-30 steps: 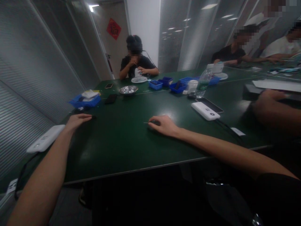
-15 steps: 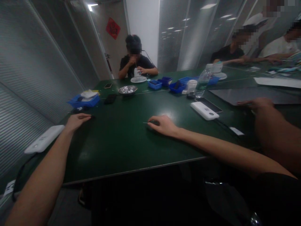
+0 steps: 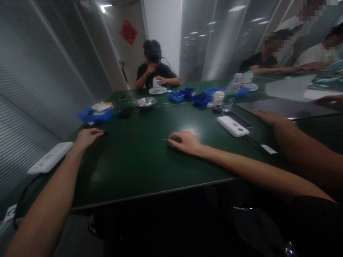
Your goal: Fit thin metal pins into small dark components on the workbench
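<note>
My left hand (image 3: 89, 137) rests on the green table (image 3: 128, 167) at the left, its thumb and fingers pinched on a small dark piece (image 3: 105, 132) that is too small to name. Toward the middle, my right hand (image 3: 186, 142) lies on its side on the tabletop. Between its thumb and forefinger is a thin needle-like rod (image 3: 165, 139), pointing left toward the other hand. A wide stretch of table separates the two hands.
Beyond my left hand stands a blue tray (image 3: 98, 116); a metal bowl (image 3: 145, 102) is farther back. A white power bank (image 3: 233, 126), a phone and a water bottle (image 3: 230, 94) stand right. A co-worker's hand (image 3: 268, 116) touches a dark flat panel (image 3: 308, 109).
Both my hands have stayed in place. At the right, the co-worker's hand has shifted left along the dark panel, and a pale sheet now shows raised behind it, with another hand at the right edge.
</note>
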Motion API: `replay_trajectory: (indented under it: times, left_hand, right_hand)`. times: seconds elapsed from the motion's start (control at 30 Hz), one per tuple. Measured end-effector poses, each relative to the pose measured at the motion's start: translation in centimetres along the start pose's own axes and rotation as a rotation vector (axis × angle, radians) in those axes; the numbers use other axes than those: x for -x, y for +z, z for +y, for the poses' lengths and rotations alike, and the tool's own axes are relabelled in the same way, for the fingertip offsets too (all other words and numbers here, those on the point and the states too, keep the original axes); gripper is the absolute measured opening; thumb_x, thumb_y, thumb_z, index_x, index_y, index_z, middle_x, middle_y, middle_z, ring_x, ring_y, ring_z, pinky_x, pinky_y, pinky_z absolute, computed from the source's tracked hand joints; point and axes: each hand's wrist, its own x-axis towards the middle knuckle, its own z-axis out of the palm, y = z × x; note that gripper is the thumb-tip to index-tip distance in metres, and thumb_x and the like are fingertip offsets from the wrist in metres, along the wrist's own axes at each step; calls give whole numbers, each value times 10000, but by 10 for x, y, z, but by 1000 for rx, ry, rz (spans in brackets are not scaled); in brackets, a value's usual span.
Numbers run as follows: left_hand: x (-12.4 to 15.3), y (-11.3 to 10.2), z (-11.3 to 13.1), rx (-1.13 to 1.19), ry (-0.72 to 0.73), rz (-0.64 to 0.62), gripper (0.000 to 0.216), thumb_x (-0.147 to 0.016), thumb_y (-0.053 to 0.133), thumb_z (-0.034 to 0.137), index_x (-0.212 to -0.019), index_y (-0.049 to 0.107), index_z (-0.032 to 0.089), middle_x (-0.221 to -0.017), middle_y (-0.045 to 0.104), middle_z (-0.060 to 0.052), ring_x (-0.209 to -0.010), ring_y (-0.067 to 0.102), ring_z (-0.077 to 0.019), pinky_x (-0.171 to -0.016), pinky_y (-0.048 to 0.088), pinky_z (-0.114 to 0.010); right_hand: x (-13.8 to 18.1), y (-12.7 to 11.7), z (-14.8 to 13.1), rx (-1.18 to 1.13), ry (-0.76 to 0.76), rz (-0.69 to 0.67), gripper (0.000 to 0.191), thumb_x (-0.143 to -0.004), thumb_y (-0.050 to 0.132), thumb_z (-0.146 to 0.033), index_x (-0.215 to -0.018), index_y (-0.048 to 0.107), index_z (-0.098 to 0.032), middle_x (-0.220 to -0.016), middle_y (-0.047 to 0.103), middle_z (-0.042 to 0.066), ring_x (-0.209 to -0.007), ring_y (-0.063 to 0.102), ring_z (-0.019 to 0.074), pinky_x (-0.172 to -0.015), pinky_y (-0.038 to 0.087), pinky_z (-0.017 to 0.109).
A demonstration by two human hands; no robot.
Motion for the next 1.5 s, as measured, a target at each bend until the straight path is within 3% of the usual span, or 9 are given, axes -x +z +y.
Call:
replay_trajectory:
  times: [0.17, 0.3, 0.6, 0.83, 0.97, 1.2, 1.4, 1.5]
  left_hand:
    - [1, -1, 7, -195, 273, 38, 285, -894, 697, 254, -1115, 771, 89, -1089, 732, -61, -965, 612, -199, -835, 419, -239]
    - [5, 0, 16, -310, 344, 34, 268, -907, 635, 188, -1102, 761, 53, -1096, 711, -101, -980, 612, -212, -878, 416, -259]
    - [19, -1, 32, -502, 314, 23, 335, -970, 551, 251, -1199, 740, 96, -1197, 673, -97, -1037, 596, -230, -842, 408, -269]
    - [12, -2, 28, -471, 299, -30, 367, -992, 549, 308, -1230, 728, 93, -1283, 649, -109, -1097, 592, -242, -915, 414, -288]
    - [12, 0, 22, -307, 239, 34, 365, -952, 656, 314, -1243, 709, 101, -1181, 706, -64, -1040, 611, -208, -928, 415, -273]
    - [17, -3, 33, -214, 199, 84, 225, -873, 744, 236, -1058, 760, 109, -1032, 738, -11, -932, 608, -176, -820, 421, -226]
    - [19, -6, 38, -195, 104, 22, 235, -887, 742, 285, -1059, 767, 127, -912, 728, 10, -860, 618, -178, -799, 417, -246]
    - [25, -1, 52, -98, 162, 11, 265, -888, 744, 354, -1051, 774, 147, -942, 745, 2, -881, 637, -191, -854, 442, -275]
  right_hand:
    - [0, -1, 0, -16, -1, -17, 295, -1013, 585, -414, -1156, 729, -199, -918, 750, 37, -726, 645, 145, -671, 442, 273]
    - [0, -1, 0, -19, -9, -12, 293, -1014, 583, -419, -1139, 729, -198, -923, 751, 35, -724, 646, 144, -680, 447, 278]
    - [1, -2, -1, -9, 0, -22, 302, -1013, 579, -423, -1152, 728, -201, -923, 749, 41, -726, 646, 152, -670, 445, 281]
    - [0, -3, -2, -15, 10, -37, 300, -1011, 584, -421, -1156, 731, -204, -933, 754, 43, -734, 655, 152, -684, 450, 280]
    - [0, -2, -1, -9, 4, -32, 306, -1010, 584, -432, -1152, 731, -204, -923, 754, 40, -734, 658, 156, -679, 452, 281]
    - [0, -2, -1, -13, 0, -37, 308, -1012, 581, -428, -1160, 730, -202, -932, 755, 44, -734, 658, 154, -690, 456, 286]
    - [0, -1, -1, -3, -9, -53, 299, -1010, 588, -424, -1162, 725, -206, -977, 762, 47, -782, 674, 169, -718, 464, 301]
    - [0, -2, -2, -25, -26, -50, 297, -1015, 591, -415, -1184, 712, -203, -1044, 757, 55, -849, 684, 175, -756, 480, 306]
